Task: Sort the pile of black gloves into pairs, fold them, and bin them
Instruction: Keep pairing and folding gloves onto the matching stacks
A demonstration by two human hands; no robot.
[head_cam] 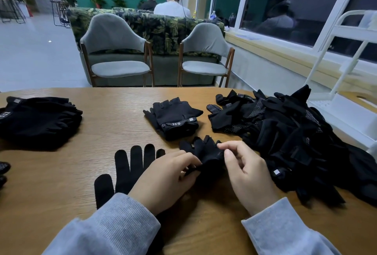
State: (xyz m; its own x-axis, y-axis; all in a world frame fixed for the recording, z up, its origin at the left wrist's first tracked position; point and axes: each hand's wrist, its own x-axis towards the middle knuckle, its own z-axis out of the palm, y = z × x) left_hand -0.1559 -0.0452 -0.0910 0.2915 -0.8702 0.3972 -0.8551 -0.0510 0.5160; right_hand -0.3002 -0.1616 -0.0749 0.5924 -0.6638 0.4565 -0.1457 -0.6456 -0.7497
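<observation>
While both hands pinched the short glove point(206, 152) just in front of the pile point(285, 132), I judged mismatching the main risk. My left hand point(163, 179) gripped its near edge and my right hand point(244, 171) nipped its far side, fingers curled. Left of the pile lay a folded pair point(175, 118); a long glove point(126, 169) lay flat farther left, partly under my left wrist, and could be dragged along. No bin was in view.
</observation>
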